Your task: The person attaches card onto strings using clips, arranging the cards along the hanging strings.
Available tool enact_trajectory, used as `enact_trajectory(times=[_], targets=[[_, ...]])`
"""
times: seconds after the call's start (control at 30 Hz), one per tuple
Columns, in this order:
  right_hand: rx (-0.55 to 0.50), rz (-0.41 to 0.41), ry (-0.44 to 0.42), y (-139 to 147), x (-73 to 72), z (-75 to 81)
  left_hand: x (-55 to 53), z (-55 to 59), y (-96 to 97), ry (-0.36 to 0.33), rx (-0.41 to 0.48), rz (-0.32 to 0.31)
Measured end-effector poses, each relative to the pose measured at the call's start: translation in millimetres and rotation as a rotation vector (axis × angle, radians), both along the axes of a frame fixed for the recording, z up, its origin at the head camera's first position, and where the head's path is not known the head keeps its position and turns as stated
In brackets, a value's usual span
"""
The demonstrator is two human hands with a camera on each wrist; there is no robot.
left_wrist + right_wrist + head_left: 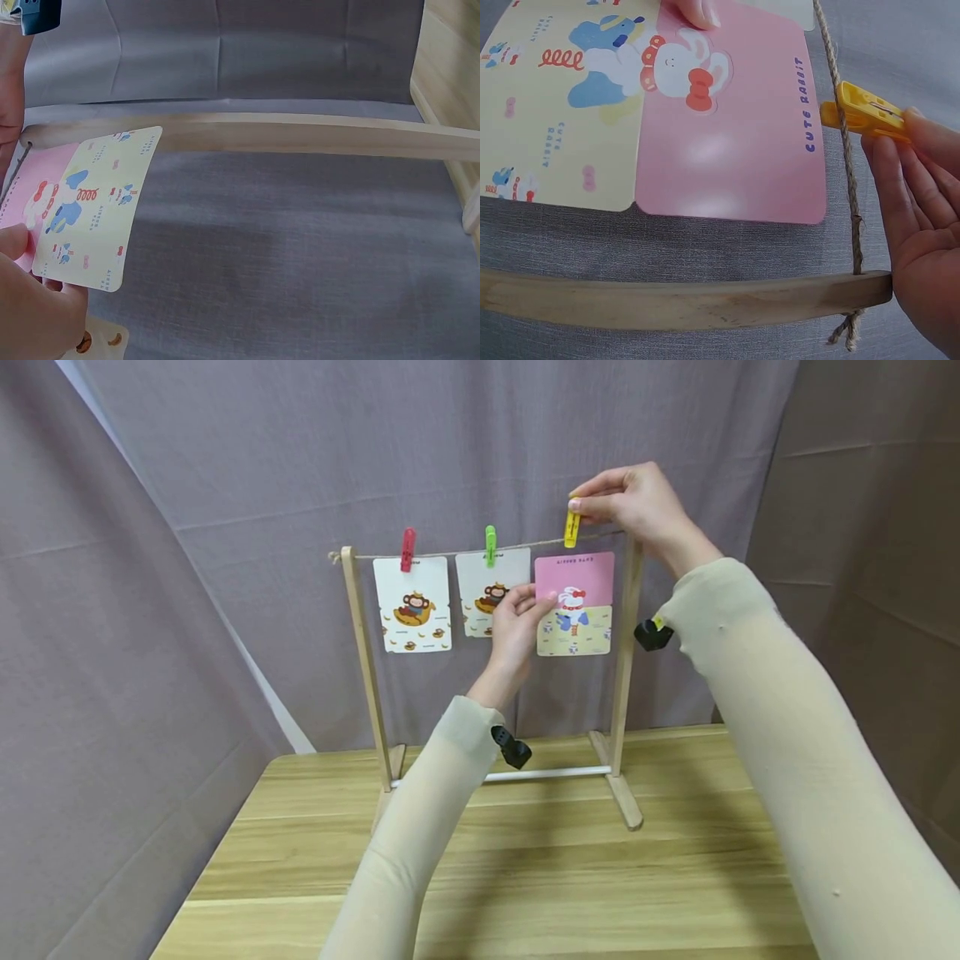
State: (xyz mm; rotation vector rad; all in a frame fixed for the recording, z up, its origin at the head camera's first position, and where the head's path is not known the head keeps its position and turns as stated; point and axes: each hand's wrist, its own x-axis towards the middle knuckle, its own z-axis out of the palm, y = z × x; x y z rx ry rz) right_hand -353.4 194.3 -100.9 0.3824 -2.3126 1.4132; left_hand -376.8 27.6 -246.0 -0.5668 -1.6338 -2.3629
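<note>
My left hand (516, 635) pinches a pink and yellow rabbit card (592, 581) by its left edge, thumb in front. The card's top edge lies just below the twine (847, 172). With thumb and fingers, my right hand (645, 506) pinches a yellow clothespin (874, 112) from above. The clothespin's tip crosses the twine near the card's top edge; whether it touches the card I cannot tell. To the left, two white monkey cards (412, 606) hang from the twine, one under a red clothespin (407, 550), the other under a green clothespin (491, 546).
A wooden stand holds the twine between its left post (363, 668) and right post (624, 668). Low down, a white rod (555, 773) joins the posts. It stands on a wood-grain table (315, 843), with a grey curtain (247, 460) behind.
</note>
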Motion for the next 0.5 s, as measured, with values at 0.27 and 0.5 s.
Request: enact_trajectory(times=[0.27, 0.5], targets=[[0.007, 0.011, -0.024, -3.0, 1.4, 0.3, 0.8, 2.4, 1.9, 0.019, 0.009, 0.024], [-0.003, 0.012, -0.047, -3.8, 2.2, 0.1, 0.6, 4.7, 1.8, 0.017, 0.005, 0.010]])
